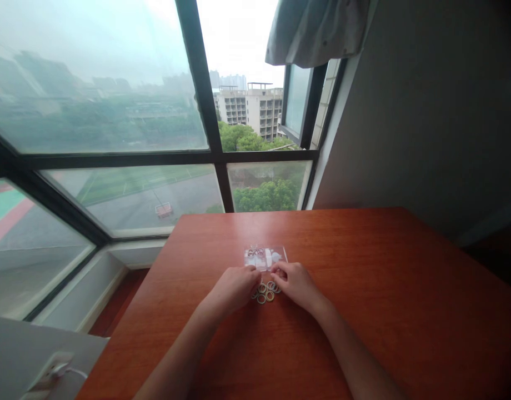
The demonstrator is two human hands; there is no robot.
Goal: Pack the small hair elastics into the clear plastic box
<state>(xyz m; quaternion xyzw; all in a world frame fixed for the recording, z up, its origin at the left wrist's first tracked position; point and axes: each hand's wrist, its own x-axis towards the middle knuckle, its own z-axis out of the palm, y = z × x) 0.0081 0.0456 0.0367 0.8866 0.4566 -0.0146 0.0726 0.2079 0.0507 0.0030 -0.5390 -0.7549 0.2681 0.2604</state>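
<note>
Both hands at a clear packet, loose rings out on the table.

I see the left hand (234, 289) and right hand (295, 283) side by side near the middle of the wooden table (384, 289). Fingers are curled and the tips of each hand pinch the near edge of the clear packet (264, 258), which lies flat just beyond them. A small cluster of rings (266, 293) sits on the table between the hands, just under the fingertips. My read on progress: a batch of rings is already out, and dark and white pieces show inside the packet, so it isn't emptied. They're too small to count or identify. The window (114, 111) is beyond the table's far edge.
</note>
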